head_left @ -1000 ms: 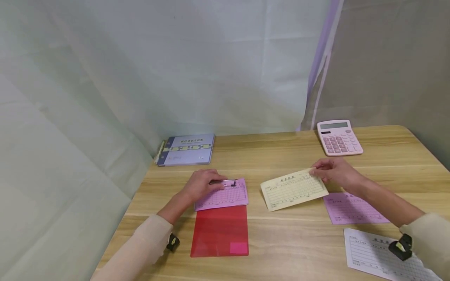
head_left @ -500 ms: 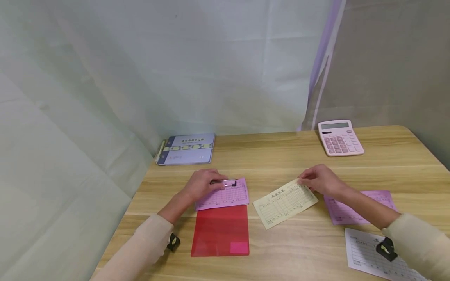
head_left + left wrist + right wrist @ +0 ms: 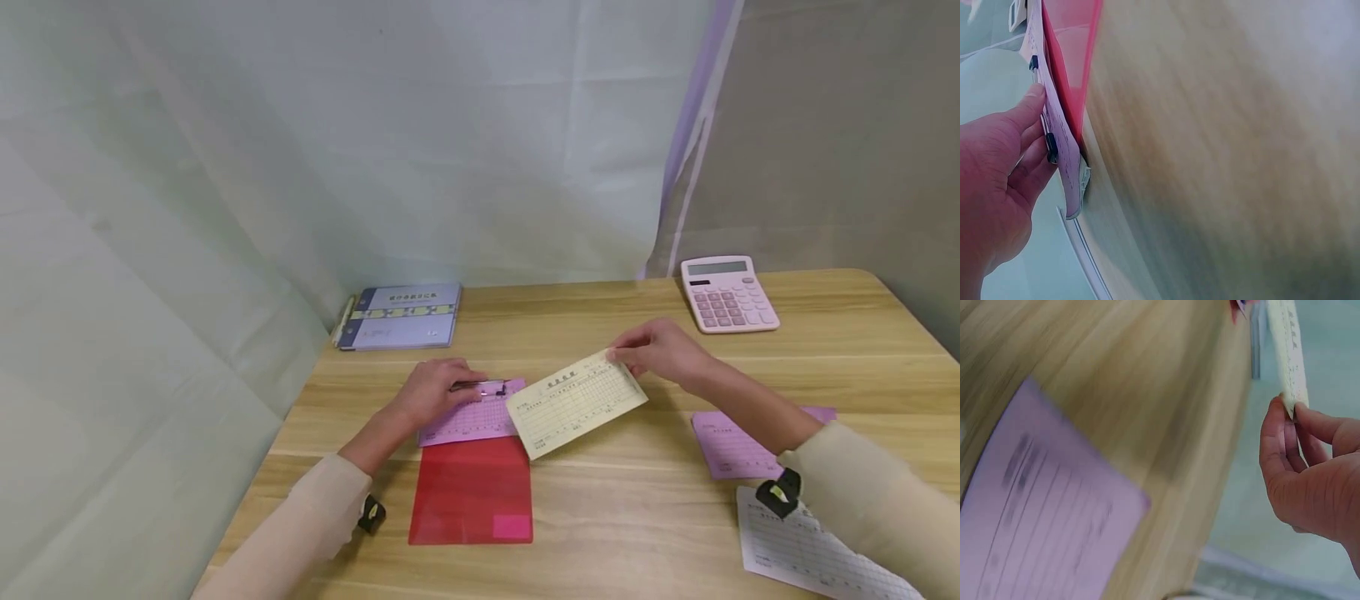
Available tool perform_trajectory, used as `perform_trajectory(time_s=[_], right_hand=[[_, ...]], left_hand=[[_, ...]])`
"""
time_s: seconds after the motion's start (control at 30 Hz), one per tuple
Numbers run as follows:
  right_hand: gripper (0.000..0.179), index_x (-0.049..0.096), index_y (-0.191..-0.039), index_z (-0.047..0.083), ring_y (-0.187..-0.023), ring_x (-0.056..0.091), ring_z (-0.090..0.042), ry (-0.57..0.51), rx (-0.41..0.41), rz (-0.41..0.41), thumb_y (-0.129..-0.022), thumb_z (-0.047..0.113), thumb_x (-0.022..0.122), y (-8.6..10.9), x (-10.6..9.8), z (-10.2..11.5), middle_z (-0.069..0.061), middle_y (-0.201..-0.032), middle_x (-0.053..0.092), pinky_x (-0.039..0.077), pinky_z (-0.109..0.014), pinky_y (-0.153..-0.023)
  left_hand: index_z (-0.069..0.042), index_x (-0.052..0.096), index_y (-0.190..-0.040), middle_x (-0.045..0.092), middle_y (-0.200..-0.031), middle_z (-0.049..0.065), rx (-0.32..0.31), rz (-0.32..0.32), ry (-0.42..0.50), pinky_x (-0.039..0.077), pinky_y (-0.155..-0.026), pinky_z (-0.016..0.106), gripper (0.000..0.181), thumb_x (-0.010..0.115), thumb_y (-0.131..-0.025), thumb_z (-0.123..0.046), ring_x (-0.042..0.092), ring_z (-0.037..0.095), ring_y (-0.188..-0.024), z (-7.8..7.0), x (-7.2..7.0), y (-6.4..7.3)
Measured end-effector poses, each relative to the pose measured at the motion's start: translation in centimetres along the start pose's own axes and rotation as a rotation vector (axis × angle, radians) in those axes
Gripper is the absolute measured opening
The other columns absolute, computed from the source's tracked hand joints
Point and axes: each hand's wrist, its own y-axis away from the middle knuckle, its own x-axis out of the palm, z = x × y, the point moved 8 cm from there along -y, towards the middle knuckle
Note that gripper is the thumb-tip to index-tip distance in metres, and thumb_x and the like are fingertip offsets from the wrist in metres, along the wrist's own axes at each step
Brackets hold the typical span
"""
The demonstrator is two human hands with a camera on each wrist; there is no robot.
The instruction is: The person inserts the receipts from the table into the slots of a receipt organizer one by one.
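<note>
My left hand (image 3: 442,392) grips the metal clip (image 3: 483,387) at the top of a red clipboard (image 3: 472,492), thumb on the clip in the left wrist view. A pink printed form (image 3: 468,423) lies over the clipboard's upper part, under the clip. My right hand (image 3: 663,354) pinches the upper right corner of a pale yellow form (image 3: 577,404), raised and tilted. This form's left end overlaps the pink form's right edge in the head view; whether they touch I cannot tell. The right wrist view shows thumb and fingers pinching the yellow form (image 3: 1288,350) by its end.
A second pink form (image 3: 731,446) lies on the wooden table (image 3: 622,525) under my right forearm. Nearer me is a white form (image 3: 802,550), partly hidden by the sleeve. A pink calculator (image 3: 727,296) stands back right; a blue-grey account book (image 3: 405,317) and a pen (image 3: 343,321) lie back left.
My right hand has carried the yellow form leftward, from above the bare table to the clipboard's upper right corner, dipping and then rising. My left hand has stayed on the clip.
</note>
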Motion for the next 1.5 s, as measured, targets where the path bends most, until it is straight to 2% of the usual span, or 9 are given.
perform_trajectory(time_s=[0.2,0.27,0.37,0.5,0.6,0.73,0.97,1.2,1.5], right_hand=[[0.023,0.075,-0.112,-0.014,-0.071,0.069,-0.018,-0.127,0.034,0.005,-0.098,0.005,0.075,-1.9,4.4,-0.5,-0.017,-0.095,0.077,0.062,-0.037,-0.069],[0.021,0.077,-0.11,-0.012,-0.07,0.068,-0.018,-0.106,0.036,0.013,-0.097,0.004,0.077,-2.2,5.7,-0.6,-0.016,-0.094,0.077,0.061,-0.035,-0.067],[0.02,0.078,-0.11,-0.008,-0.072,0.066,-0.017,-0.013,0.012,0.014,-0.097,0.008,0.078,-2.8,7.2,-0.2,-0.013,-0.095,0.077,0.06,-0.033,-0.064],[0.014,0.08,-0.106,-0.002,-0.072,0.061,-0.016,0.111,-0.056,-0.021,-0.099,0.009,0.075,-3.4,7.7,0.9,-0.01,-0.095,0.077,0.055,-0.029,-0.061],[0.01,0.081,-0.099,-0.001,-0.067,0.06,-0.017,0.139,-0.082,-0.044,-0.1,0.006,0.073,-3.8,7.7,1.6,-0.009,-0.088,0.075,0.052,-0.027,-0.059],[0.009,0.081,-0.097,-0.002,-0.061,0.062,-0.019,0.114,-0.08,-0.034,-0.098,0.005,0.075,-4.2,8.2,2.3,-0.007,-0.079,0.073,0.054,-0.028,-0.058],[0.007,0.082,-0.093,-0.001,-0.056,0.064,-0.017,0.091,-0.072,0.005,-0.095,0.004,0.079,-4.7,10.7,3.1,-0.005,-0.071,0.071,0.06,-0.033,-0.06],[0.007,0.082,-0.09,0.001,-0.055,0.062,-0.018,0.055,-0.069,-0.011,-0.092,0.007,0.084,-5.3,12.4,3.4,-0.004,-0.074,0.073,0.057,-0.029,-0.056],[0.008,0.082,-0.089,0.001,-0.051,0.055,-0.013,0.061,-0.059,-0.033,-0.091,0.008,0.085,-5.8,13.0,2.9,-0.003,-0.072,0.072,0.048,-0.023,-0.05]], left_hand=[[-0.026,0.079,-0.13,0.072,-0.105,-0.009,0.002,0.005,-0.019,0.049,-0.085,0.031,0.033,0.081,-0.097,-0.031,0.061,0.01,-0.09,0.0,-0.1,0.0],[-0.025,0.079,-0.129,0.072,-0.105,-0.008,0.012,0.003,-0.027,0.049,-0.084,0.032,0.033,0.081,-0.096,-0.032,0.061,0.01,-0.09,-0.1,-0.1,0.0],[-0.025,0.079,-0.129,0.073,-0.104,-0.008,0.023,0.001,-0.038,0.049,-0.083,0.032,0.034,0.082,-0.096,-0.033,0.06,0.01,-0.089,-0.2,-0.2,-0.1],[-0.025,0.08,-0.128,0.073,-0.104,-0.008,0.028,0.0,-0.045,0.049,-0.082,0.031,0.034,0.082,-0.096,-0.032,0.06,0.01,-0.087,-0.2,-0.3,-0.1],[-0.025,0.079,-0.129,0.072,-0.103,-0.008,0.028,0.001,-0.05,0.049,-0.081,0.031,0.034,0.082,-0.096,-0.031,0.059,0.01,-0.087,-0.2,-0.3,0.0],[-0.025,0.079,-0.13,0.072,-0.104,-0.008,0.025,0.007,-0.061,0.048,-0.081,0.03,0.035,0.082,-0.096,-0.031,0.058,0.01,-0.086,-0.2,-0.2,0.0],[-0.025,0.079,-0.13,0.072,-0.105,-0.007,0.023,0.008,-0.064,0.048,-0.08,0.029,0.035,0.082,-0.096,-0.032,0.057,0.01,-0.085,-0.3,-0.2,0.0],[-0.021,0.08,-0.128,0.072,-0.1,-0.006,0.094,-0.003,-0.074,0.048,-0.075,0.03,0.032,0.081,-0.097,-0.031,0.057,0.011,-0.08,-0.9,-0.5,-0.1],[-0.018,0.079,-0.128,0.072,-0.1,-0.003,0.156,0.009,-0.117,0.049,-0.074,0.029,0.032,0.078,-0.099,-0.032,0.057,0.011,-0.079,-1.4,-0.7,-0.1]])
